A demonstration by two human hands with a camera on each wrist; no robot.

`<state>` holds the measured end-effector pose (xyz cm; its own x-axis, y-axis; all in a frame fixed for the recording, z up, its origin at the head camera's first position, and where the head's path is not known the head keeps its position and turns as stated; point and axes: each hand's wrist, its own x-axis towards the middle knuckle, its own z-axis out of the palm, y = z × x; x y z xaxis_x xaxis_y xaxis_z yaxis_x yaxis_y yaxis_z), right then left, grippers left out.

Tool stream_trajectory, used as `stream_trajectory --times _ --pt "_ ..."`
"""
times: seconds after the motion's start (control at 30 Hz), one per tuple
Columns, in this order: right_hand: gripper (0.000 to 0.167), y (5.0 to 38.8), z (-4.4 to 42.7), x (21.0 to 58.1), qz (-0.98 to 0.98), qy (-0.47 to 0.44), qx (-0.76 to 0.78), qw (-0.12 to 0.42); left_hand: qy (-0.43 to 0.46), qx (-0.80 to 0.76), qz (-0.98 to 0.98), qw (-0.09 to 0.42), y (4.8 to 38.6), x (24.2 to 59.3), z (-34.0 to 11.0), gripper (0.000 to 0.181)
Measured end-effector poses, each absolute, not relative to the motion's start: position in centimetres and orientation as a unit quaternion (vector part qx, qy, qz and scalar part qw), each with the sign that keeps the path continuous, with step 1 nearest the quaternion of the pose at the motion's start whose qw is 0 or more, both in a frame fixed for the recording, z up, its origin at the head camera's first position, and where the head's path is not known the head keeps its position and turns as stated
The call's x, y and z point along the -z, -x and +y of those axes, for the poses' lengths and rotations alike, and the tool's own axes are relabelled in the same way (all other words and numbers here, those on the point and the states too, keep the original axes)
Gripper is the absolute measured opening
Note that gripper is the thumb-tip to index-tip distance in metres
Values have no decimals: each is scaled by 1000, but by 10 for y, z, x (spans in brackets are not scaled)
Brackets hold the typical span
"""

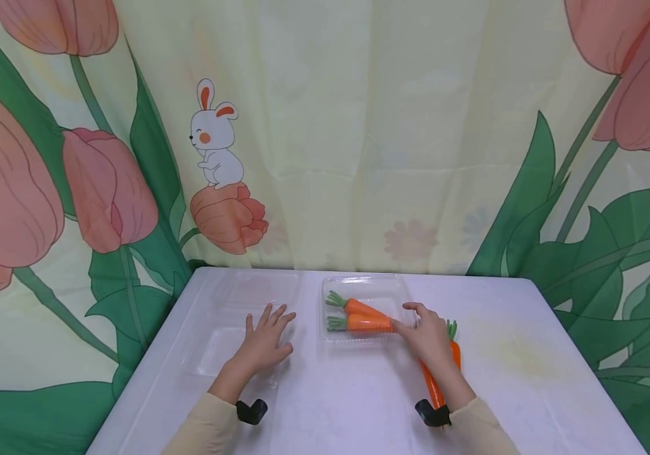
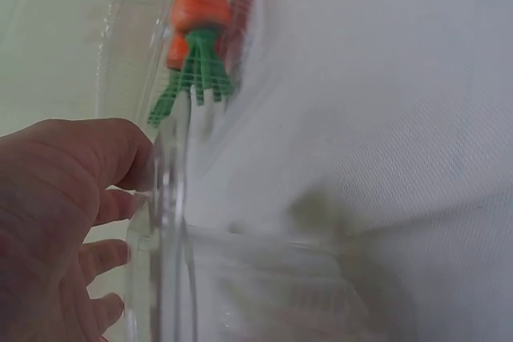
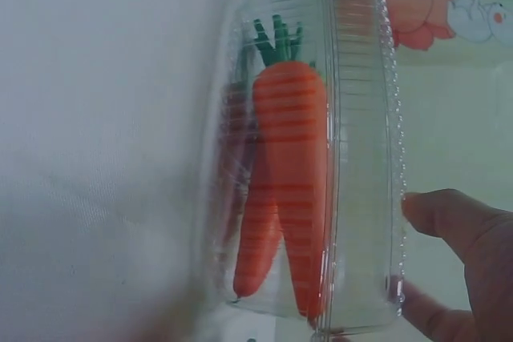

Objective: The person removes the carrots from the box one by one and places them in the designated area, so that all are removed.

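Two orange carrots (image 1: pixel 372 322) with green tops lie inside a clear plastic box (image 1: pixel 366 283), also seen through its ribbed wall in both wrist views. At the box's right side is my right hand (image 1: pixel 432 338), thumb and forefinger apart, a fingertip (image 3: pixel 417 210) at the crimped rim. Whether the lid is fastened I cannot tell. My left hand (image 1: pixel 262 344) is spread above a second clear container (image 1: pixel 219 347), an open, see-through one. In the left wrist view its thumb (image 2: pixel 120 146) is beside a clear plastic edge.
More orange carrot (image 1: pixel 432 382) shows on the table under my right forearm, partly hidden. A white cloth covers the table (image 1: pixel 353 404). Behind its far edge hangs a curtain (image 1: pixel 325 189) printed with tulips and a rabbit.
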<state>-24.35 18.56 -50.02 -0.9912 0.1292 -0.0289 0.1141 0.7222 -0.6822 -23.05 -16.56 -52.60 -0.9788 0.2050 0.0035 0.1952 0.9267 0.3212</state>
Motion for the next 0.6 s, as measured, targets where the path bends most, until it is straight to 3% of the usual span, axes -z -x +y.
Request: stream_trajectory --times 0.4,0.5,0.6 --pt "62 228 184 502 -932 60 -356 20 -108 -150 983 -20 222 516 -155 51" --pt "68 225 186 503 -930 62 -361 21 -121 -219 968 -35 216 512 -145 44" --pt "73 222 188 505 -924 66 -375 18 -118 -335 935 -18 209 508 -130 43"
